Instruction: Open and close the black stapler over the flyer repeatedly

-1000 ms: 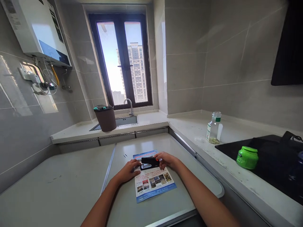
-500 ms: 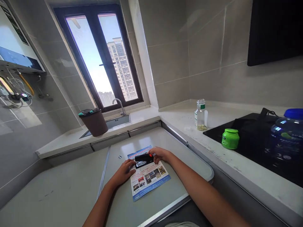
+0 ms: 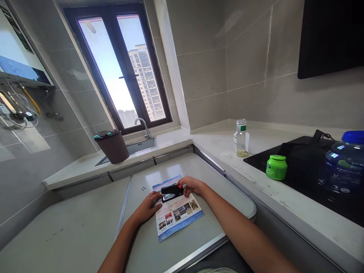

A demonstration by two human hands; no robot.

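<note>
A black stapler [image 3: 172,192] with a bright metal part and a red-orange piece near its rear lies across a printed leaflet [image 3: 179,223] on the table. My right hand [image 3: 191,185] has its fingers closed around the stapler's rear end. At the front end, my left hand [image 3: 149,204] has its curled fingertips against the stapler, its thumb lower down at the leaflet's left edge. What lies between the left fingertips is too small to make out. Two small metallic strips [image 3: 143,188] lie on the table left of the leaflet.
The pale table [image 3: 199,163] has a metal edge and a seam on the left. A brown bin [image 3: 112,148] stands by the sink [image 3: 145,145]. A glass jar [image 3: 241,140], a green tub [image 3: 276,167] and a blue-lidded container [image 3: 345,167] stand along the right counter.
Both hands and the stapler hold nearly the same pose. The whole view has shifted very slightly.
</note>
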